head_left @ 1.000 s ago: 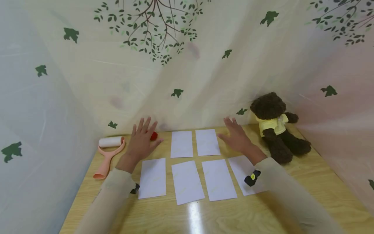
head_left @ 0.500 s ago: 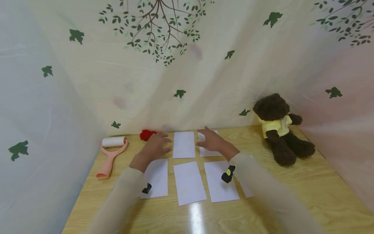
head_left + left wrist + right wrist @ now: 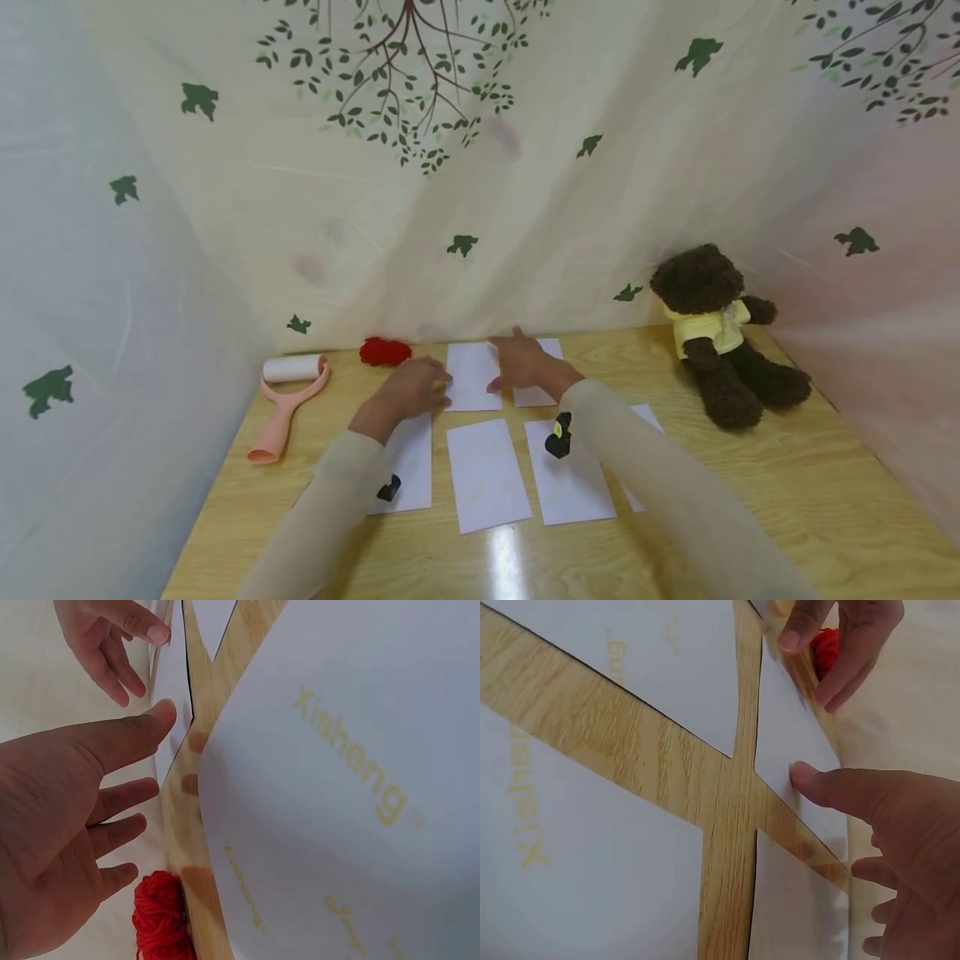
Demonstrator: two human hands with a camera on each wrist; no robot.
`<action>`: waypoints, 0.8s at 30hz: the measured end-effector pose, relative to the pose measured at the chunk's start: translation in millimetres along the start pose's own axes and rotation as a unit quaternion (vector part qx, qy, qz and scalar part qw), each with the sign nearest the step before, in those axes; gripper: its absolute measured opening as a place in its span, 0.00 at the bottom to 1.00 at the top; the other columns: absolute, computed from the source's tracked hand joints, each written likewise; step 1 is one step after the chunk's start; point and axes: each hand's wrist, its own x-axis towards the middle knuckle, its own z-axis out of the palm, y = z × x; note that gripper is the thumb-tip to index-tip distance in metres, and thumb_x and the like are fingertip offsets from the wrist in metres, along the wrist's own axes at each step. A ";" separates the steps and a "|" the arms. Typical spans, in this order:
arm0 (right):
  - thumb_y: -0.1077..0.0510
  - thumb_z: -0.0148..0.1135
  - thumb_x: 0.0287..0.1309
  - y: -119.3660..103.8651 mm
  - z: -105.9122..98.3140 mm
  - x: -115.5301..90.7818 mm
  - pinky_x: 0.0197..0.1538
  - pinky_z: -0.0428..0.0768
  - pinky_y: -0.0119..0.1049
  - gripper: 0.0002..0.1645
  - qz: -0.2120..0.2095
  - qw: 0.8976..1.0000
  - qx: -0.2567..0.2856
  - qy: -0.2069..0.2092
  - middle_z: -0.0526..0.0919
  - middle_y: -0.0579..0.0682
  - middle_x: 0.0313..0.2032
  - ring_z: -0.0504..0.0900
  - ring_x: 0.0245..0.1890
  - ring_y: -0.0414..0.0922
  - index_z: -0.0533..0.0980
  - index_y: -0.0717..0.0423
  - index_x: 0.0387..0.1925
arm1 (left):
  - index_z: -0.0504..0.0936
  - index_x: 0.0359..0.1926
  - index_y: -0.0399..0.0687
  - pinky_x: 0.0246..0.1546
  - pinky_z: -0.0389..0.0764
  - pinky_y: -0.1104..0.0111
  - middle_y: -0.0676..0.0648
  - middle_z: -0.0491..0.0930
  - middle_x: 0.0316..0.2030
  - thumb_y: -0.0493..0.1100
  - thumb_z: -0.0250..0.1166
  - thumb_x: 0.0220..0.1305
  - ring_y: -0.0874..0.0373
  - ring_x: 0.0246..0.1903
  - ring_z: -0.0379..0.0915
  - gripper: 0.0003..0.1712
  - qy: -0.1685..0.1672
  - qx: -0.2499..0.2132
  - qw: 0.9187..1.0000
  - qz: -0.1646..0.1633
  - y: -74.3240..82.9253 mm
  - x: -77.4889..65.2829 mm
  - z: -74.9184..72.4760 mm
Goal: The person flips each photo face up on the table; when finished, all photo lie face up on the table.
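Note:
Several white paper sheets with faint yellow "Xisheng" print lie in two rows on the wooden table. My left hand [image 3: 408, 390] is at the left edge of the back-left sheet [image 3: 472, 375], its fingers spread and relaxed. On that sheet's right side is my right hand [image 3: 525, 363], thumb tip [image 3: 804, 774] right at the paper and fingers loosely bent. Partly under the right hand is the back-right sheet [image 3: 551, 348]. Front sheets [image 3: 487, 479] lie below, some overlapped by the sleeves. A red yarn bundle [image 3: 385, 352] sits just behind my left hand.
A lint roller [image 3: 281, 408] with a pink handle lies at the left. At the right, a dark brown teddy bear [image 3: 708, 333] in a yellow shirt leans against the patterned curtain [image 3: 555, 242]. The wooden table [image 3: 420, 558] meets the curtain along its back edge.
Both hands have come inward from their wide-spread position to either side of the back-left sheet. The red yarn, earlier mostly behind the left hand, is now uncovered. The sheets lie as before.

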 end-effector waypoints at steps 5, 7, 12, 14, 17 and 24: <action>0.39 0.75 0.61 -3.6 -0.6 -1.3 0.80 0.55 0.67 0.59 0.040 0.999 0.020 -0.017 0.62 0.52 0.82 0.45 0.85 0.66 0.55 0.46 0.84 | 0.89 0.59 0.50 0.74 0.72 0.49 0.41 0.80 0.66 0.47 0.75 0.66 0.45 0.69 0.73 0.21 -0.006 -0.009 1.000 -0.009 -3.0 2.1 2.9; 0.38 0.75 0.60 -4.0 -0.2 -1.5 0.79 0.57 0.68 0.59 0.051 0.998 0.019 -0.018 0.65 0.51 0.81 0.50 0.83 0.66 0.55 0.43 0.84 | 0.89 0.58 0.50 0.74 0.71 0.49 0.41 0.80 0.67 0.47 0.75 0.67 0.45 0.69 0.72 0.20 -0.007 -0.007 1.000 -0.007 -4.4 1.8 4.0; 0.35 0.76 0.57 -4.2 0.5 0.6 0.73 0.65 0.64 0.60 0.060 0.998 -0.003 -0.010 0.72 0.54 0.75 0.62 0.74 0.65 0.56 0.40 0.84 | 0.90 0.57 0.51 0.76 0.66 0.44 0.41 0.79 0.68 0.48 0.74 0.67 0.44 0.72 0.69 0.19 -0.010 0.008 1.000 -0.005 -5.0 2.0 4.5; 0.35 0.77 0.56 -4.6 0.2 2.0 0.72 0.66 0.63 0.60 0.059 0.998 -0.012 -0.005 0.73 0.55 0.74 0.63 0.72 0.64 0.57 0.40 0.83 | 0.90 0.57 0.51 0.78 0.63 0.43 0.41 0.78 0.69 0.48 0.75 0.67 0.43 0.74 0.66 0.19 -0.008 0.006 1.000 -0.010 -4.7 2.5 4.8; 0.34 0.76 0.56 -5.7 -0.9 3.9 0.74 0.64 0.62 0.60 0.051 0.998 -0.029 -0.003 0.72 0.55 0.75 0.64 0.72 0.63 0.57 0.41 0.83 | 0.90 0.58 0.52 0.80 0.59 0.42 0.42 0.77 0.70 0.48 0.75 0.66 0.41 0.77 0.62 0.20 -0.010 0.002 1.000 -0.026 -4.1 3.1 5.6; 0.34 0.71 0.61 -7.0 -1.3 6.6 0.74 0.64 0.58 0.56 0.047 0.999 -0.020 -0.001 0.75 0.53 0.74 0.65 0.69 0.58 0.57 0.43 0.83 | 0.90 0.57 0.51 0.81 0.54 0.41 0.41 0.76 0.72 0.47 0.76 0.65 0.39 0.81 0.56 0.20 -0.018 0.001 0.999 -0.041 -1.1 2.9 5.9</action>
